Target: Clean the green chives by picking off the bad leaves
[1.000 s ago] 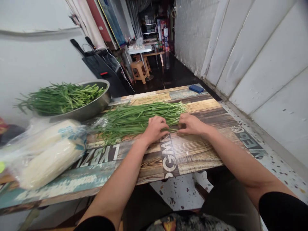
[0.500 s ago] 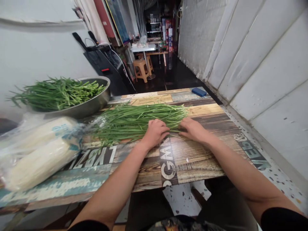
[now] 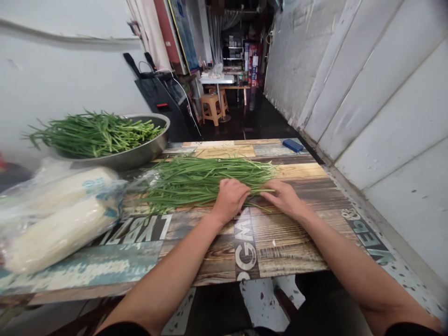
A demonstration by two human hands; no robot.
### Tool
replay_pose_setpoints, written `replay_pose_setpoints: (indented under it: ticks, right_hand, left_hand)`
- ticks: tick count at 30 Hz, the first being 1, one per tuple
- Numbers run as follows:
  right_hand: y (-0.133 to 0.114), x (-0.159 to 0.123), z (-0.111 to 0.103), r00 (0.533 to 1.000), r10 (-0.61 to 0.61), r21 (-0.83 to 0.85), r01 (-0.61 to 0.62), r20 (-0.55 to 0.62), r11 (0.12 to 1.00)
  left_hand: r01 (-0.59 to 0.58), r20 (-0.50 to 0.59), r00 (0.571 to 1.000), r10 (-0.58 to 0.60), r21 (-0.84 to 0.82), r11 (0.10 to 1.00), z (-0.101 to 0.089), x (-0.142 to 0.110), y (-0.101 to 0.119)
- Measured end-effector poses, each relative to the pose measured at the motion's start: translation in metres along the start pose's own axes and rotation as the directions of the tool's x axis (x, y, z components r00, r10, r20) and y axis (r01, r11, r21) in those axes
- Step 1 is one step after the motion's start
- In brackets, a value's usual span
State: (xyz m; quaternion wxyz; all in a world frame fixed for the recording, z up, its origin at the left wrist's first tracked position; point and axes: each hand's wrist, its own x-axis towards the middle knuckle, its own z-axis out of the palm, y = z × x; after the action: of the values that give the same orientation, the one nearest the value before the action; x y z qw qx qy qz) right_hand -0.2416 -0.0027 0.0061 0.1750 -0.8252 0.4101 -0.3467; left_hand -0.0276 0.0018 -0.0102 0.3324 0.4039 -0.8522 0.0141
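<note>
A loose heap of long green chives (image 3: 196,175) lies across the wooden-patterned table, pale stem ends toward the right. My left hand (image 3: 230,199) is closed on a few chives at the near side of the heap, their stems sticking out past the thumb and forefinger. Just to its right, my right hand (image 3: 285,198) has its thumb and fingers pinched around the pale ends of those same stems. One or two loose stems lie on the tabletop below the hands.
At the left back, a metal bowl (image 3: 154,145) is piled with more chives. A clear plastic bag holding white packs (image 3: 61,238) lies at the left. A small blue box (image 3: 293,145) sits near the far right corner. A white wall (image 3: 392,98) runs along the right.
The fingers of both hands have closed on a few chives at the near edge, whose stems now stretch between them. The view has tilted up slightly.
</note>
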Motion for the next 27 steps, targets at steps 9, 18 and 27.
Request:
replay_pose_setpoints:
  ticks: [9,18,27]
  right_hand:
    - [0.013,0.003,-0.012,0.996,0.090,-0.104,-0.091,-0.014,0.990]
    - [0.017,0.005,-0.027,0.934,0.274,-0.364,-0.344,-0.230,0.866]
    - [0.014,0.002,0.001,0.985,-0.158,-0.440,0.175,0.075,0.881]
  left_hand:
    - [0.006,0.000,1.000,-0.006,0.010,1.000,0.000,0.000,0.001]
    - [0.093,-0.022,0.996,-0.092,0.087,0.992,-0.002,-0.001,-0.003]
    - [0.004,-0.021,1.000,-0.002,0.086,0.996,-0.001,0.000,0.002]
